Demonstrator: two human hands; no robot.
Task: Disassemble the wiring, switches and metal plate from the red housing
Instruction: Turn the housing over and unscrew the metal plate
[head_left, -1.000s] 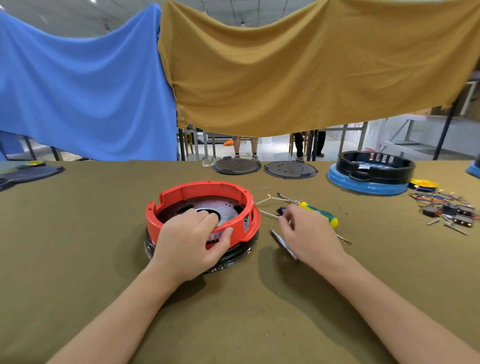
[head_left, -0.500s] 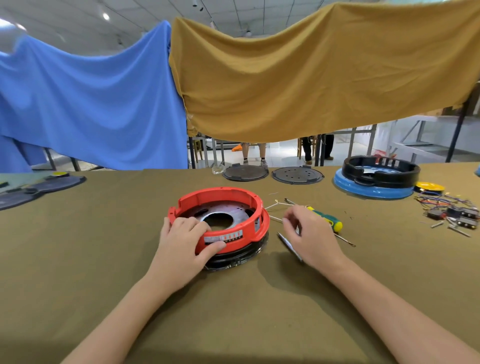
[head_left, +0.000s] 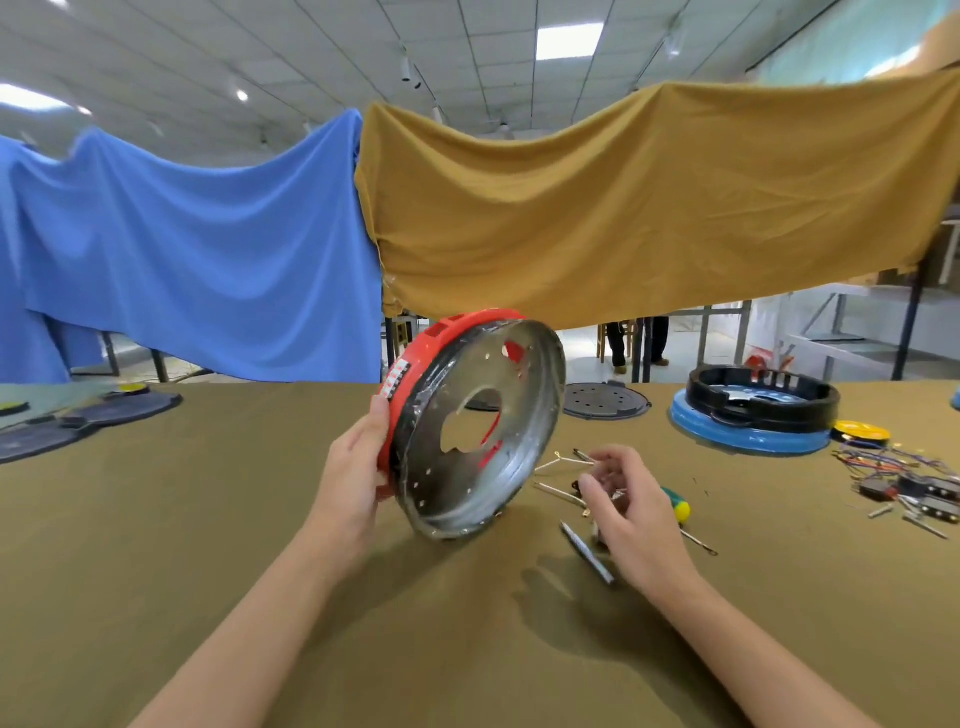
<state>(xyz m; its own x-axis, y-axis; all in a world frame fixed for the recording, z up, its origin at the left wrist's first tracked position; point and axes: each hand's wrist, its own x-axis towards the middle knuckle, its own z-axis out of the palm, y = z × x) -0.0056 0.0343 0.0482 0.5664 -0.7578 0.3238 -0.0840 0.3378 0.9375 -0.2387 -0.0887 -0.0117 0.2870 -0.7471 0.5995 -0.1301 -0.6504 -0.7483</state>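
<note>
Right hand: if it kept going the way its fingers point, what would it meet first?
Probably the metal plate on the tilted red housing: the right hand has its fingers curled up-left toward it. Depth is unclear.

Right hand fingertips motion-blurred, grip perhaps empty; screwdriver mostly hidden behind it; left hand fingers behind red housing.

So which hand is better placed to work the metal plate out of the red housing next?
Right. The left hand grips the red housing, tilted on edge, so the metal plate faces the right hand, which hovers beside it over the screwdriver.
</note>
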